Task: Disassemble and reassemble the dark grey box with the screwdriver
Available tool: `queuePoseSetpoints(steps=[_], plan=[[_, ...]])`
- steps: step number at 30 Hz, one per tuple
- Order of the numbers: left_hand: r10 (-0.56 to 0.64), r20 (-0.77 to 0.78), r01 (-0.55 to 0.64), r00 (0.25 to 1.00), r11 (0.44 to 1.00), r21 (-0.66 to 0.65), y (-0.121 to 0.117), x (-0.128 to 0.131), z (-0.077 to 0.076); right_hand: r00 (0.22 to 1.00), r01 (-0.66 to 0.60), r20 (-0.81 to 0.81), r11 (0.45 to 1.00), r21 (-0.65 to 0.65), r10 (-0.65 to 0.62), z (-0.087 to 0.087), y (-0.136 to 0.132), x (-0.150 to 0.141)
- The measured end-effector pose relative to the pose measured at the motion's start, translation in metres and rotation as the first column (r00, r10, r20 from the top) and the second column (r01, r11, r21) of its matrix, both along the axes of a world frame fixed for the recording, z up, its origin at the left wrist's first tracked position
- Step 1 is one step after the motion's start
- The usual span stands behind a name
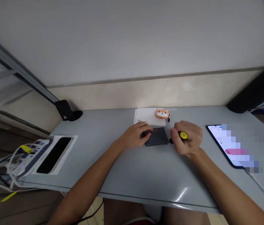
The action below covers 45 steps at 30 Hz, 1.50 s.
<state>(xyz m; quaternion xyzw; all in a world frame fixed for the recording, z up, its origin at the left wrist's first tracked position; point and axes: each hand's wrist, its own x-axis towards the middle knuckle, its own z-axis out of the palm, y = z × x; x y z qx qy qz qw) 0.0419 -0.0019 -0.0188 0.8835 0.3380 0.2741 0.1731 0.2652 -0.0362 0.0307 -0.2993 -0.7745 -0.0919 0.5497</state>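
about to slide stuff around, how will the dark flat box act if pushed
The dark box will probably stay rigid, since its edges look straight and hard. Tipping seems unlikely: it sits low, wider than it is tall. It may slide fairly easily, as the desk looks smooth and glossy, though the left hand on it could steady it.

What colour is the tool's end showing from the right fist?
Yellow end, showing best in the head view.

Dim, flat indoor light falls over the grey desk (122, 175), a small glare streak shining at its near edge; the dark upper-right corner and wide-angle stretching frame it, and pixelation covers part of the phone screen (227, 145).
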Motion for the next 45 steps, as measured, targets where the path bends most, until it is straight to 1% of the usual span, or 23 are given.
queuePoseSetpoints(steps=[6, 8, 10, 13, 15, 17, 19, 22, 25, 29, 33, 38, 41, 45], plan=[[-0.011, 0.021, 0.011, 1.0, 1.0, 0.003, 0.001, 0.0, -0.001, 0.998, 0.032, 0.06, 0.999, -0.004, -0.032, 0.001, 0.002, 0.002], [-0.011, 0.02, 0.011, 1.0, 1.0, 0.003, 0.001, 0.0, -0.001, 0.997, 0.053, 0.051, 0.999, -0.01, -0.052, 0.0, 0.002, 0.003], [-0.012, 0.019, 0.012, 1.0, 1.0, 0.003, 0.0, 0.0, -0.001, 0.999, 0.053, 0.008, 0.998, -0.018, -0.053, -0.001, 0.002, 0.004], [-0.008, 0.022, 0.008, 1.0, 1.0, 0.004, 0.0, 0.0, -0.001, 0.994, 0.028, -0.109, 0.999, -0.033, -0.032, -0.004, 0.001, 0.003], [-0.002, 0.013, 0.002, 1.0, 1.0, -0.007, -0.001, 0.0, 0.0, 0.989, 0.02, -0.146, 0.997, -0.07, -0.03, -0.005, -0.001, 0.0], [0.004, 0.006, -0.004, 1.0, 1.0, -0.012, -0.001, 0.0, 0.0, 0.992, 0.012, -0.125, 0.993, -0.12, -0.027, -0.006, -0.004, -0.006], [0.003, 0.001, -0.003, 1.0, 1.0, -0.014, -0.001, 0.0, 0.001, 0.996, -0.016, -0.09, 0.989, -0.145, 0.002, -0.008, -0.006, -0.013], [0.008, -0.003, -0.008, 1.0, 0.999, -0.039, -0.002, 0.001, 0.003, 0.993, -0.108, -0.071, 0.984, -0.144, 0.098, -0.011, -0.009, -0.024], [0.006, 0.008, -0.005, 1.0, 0.998, -0.055, -0.002, 0.001, 0.005, 0.988, -0.148, -0.073, 0.979, -0.14, 0.139, -0.013, -0.01, -0.03], [-0.006, 0.002, 0.006, 1.0, 1.0, -0.026, -0.002, 0.0, 0.004, 0.987, -0.147, -0.084, 0.978, -0.149, 0.135, -0.013, -0.011, -0.028], [0.0, -0.015, 0.0, 1.0, 0.999, -0.034, -0.002, 0.0, 0.005, 0.988, -0.13, -0.104, 0.98, -0.154, 0.115, -0.013, -0.012, -0.027], [0.003, -0.004, -0.004, 1.0, 0.998, -0.063, -0.003, 0.001, 0.007, 0.982, -0.177, -0.095, 0.971, -0.163, 0.163, -0.013, -0.012, -0.03], [0.003, 0.003, -0.002, 1.0, 0.998, -0.056, -0.003, 0.001, 0.006, 0.983, -0.171, -0.088, 0.974, -0.146, 0.159, -0.011, -0.012, -0.031], [-0.006, 0.005, 0.007, 1.0, 0.999, -0.042, -0.002, 0.0, 0.004, 0.982, -0.159, -0.12, 0.978, -0.138, 0.143, -0.01, -0.011, -0.03]])
